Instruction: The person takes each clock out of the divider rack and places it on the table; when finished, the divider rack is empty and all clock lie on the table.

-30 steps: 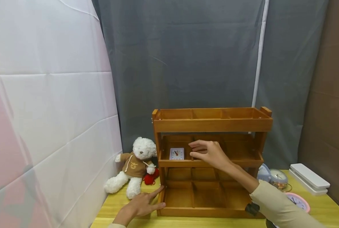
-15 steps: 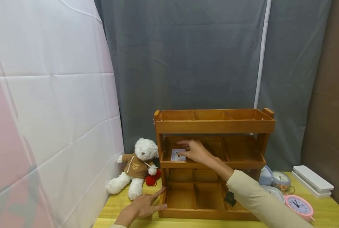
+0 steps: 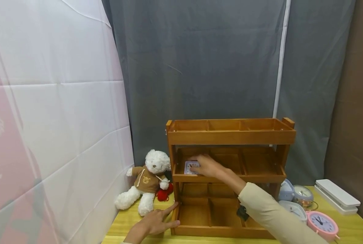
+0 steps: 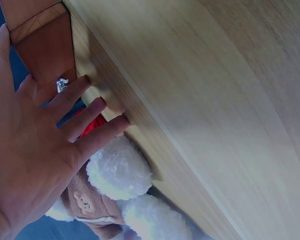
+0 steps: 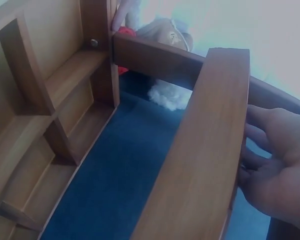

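A small white square clock [image 3: 188, 167] stands in the left compartment of the middle tier of a brown wooden shelf [image 3: 230, 137]. My right hand [image 3: 210, 166] reaches into that compartment, thumb across the clock's face and fingers at its top edge, pinching it. In the right wrist view, the right hand [image 5: 282, 165] is partly behind a shelf board and the clock is hidden. At the shelf's lower left corner, my left hand [image 3: 154, 221] rests with spread, straight fingers against the side post. The left wrist view shows the left hand [image 4: 45, 140] with fingertips on the yellow table [image 4: 200, 100].
Left of the shelf sits a white teddy bear [image 3: 147, 181] in a brown hoodie, beside a red yarn item [image 3: 163, 194]. To the right are a pink alarm clock [image 3: 321, 223], several other clocks, including a round one [image 3: 302, 194], and a white flat device [image 3: 337, 195].
My right hand has moved left from the middle compartment to the square clock, and its fingers have come down onto it. The left hand stays at the shelf's corner.
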Demonstrator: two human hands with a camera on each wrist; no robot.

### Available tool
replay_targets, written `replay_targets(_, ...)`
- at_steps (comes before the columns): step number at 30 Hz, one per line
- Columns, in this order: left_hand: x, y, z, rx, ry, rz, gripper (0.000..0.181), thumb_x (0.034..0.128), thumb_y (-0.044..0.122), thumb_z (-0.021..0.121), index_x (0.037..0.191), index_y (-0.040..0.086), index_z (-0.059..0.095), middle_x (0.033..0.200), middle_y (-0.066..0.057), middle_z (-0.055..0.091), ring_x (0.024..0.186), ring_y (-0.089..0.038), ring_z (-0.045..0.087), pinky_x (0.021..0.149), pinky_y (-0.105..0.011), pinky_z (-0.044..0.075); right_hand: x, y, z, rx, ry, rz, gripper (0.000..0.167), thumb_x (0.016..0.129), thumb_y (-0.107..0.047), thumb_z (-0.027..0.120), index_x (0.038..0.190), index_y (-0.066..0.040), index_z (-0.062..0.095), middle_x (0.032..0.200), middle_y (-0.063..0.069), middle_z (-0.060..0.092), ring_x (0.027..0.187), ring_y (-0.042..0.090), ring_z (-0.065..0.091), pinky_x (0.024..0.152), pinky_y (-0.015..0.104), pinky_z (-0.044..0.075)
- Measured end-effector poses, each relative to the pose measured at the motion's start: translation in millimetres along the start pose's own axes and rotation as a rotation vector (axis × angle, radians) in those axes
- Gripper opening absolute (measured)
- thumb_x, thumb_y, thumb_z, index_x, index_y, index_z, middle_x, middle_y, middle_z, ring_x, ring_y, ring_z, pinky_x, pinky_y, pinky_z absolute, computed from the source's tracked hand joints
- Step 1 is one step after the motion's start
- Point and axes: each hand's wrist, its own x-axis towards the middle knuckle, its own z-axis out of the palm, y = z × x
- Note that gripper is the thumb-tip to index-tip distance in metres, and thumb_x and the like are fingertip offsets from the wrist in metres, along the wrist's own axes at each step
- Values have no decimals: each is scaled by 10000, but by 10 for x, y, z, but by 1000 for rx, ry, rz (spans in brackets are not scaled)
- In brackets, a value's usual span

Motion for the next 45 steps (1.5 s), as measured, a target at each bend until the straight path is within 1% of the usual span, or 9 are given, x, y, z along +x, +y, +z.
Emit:
replay_targets(7, 17, 5, 6, -4, -8, 4, 746, 991, 693, 517, 1623, 321, 382, 1202, -252, 715, 998, -397, 718, 919, -599, 549, -62, 10, 1, -51, 125, -112, 320, 988, -105, 729, 1305, -110, 688, 1190, 95, 696, 842, 130, 655, 726, 303, 551)
replay_targets(10, 32, -12, 4, -12, -11, 7, 739, 992, 685, 523, 1622, 324, 382, 1187, -237, 723, 976, -375, 724, 901, -587, 557, -77, 5, -13, -89, 166, -161, 292, 974, -106, 747, 1263, -139, 724, 1279, 74, 682, 959, 152, 663, 798, 327, 553)
replay_targets(12, 35, -19, 2, -12, -8, 12, 744, 990, 690, 524, 1621, 321, 386, 1186, -236, 723, 973, -372, 724, 895, -584, 559, -88, 4, -18, -93, 176, -172, 278, 970, -112, 753, 1245, -153, 746, 1273, 59, 690, 928, 122, 663, 777, 307, 554)
replay_targets(18, 19, -34, -1, -24, 0, 15, 749, 984, 692, 533, 1615, 310, 401, 1211, -243, 713, 988, -385, 719, 898, -596, 552, -148, -19, -86, -21, 203, -187, 273, 982, -94, 732, 1251, -133, 762, 1244, 77, 715, 584, 50, 545, 589, 225, 480)
replay_targets(24, -19, -54, 0, -19, 15, 28, 757, 984, 684, 545, 1613, 287, 409, 1204, -251, 714, 981, -399, 719, 892, -597, 552, -222, -77, -235, 24, 280, -219, 286, 981, -86, 728, 1264, -125, 758, 1187, 84, 757, 511, 38, 451, 519, 189, 412)
replay_targets(27, -28, -63, 7, -18, 18, 27, 748, 987, 673, 551, 1613, 287, 410, 1230, -247, 707, 1008, -412, 713, 895, -599, 550, -287, -107, -295, 17, 286, -231, 300, 980, -95, 730, 1277, -129, 751, 1213, 81, 750, 576, 68, 569, 564, 173, 483)
replay_targets(29, -24, -70, 14, -15, 19, 27, 749, 988, 671, 552, 1613, 284, 410, 1231, -246, 708, 1008, -413, 713, 894, -598, 550, -345, -120, -325, 19, 287, -240, 305, 976, -92, 734, 1279, -127, 749, 1244, 73, 734, 797, 111, 692, 676, 184, 554)
replay_targets(32, -11, -71, 24, -18, 16, 24, 750, 987, 680, 544, 1613, 291, 408, 1228, -245, 708, 1001, -411, 714, 894, -598, 550, -454, -123, -358, 36, 288, -240, 305, 972, -85, 737, 1275, -123, 748, 1256, 63, 709, 1065, 190, 697, 796, 228, 592)
replay_targets(45, 29, -44, 2, -19, 0, 27, 742, 1000, 666, 535, 1619, 280, 397, 1168, -234, 727, 948, -388, 723, 876, -600, 552, -1036, 8, -546, 83, 298, -243, 289, 974, -80, 730, 1262, -106, 748, 1219, 53, 694, 982, 145, 698, 782, 264, 612)
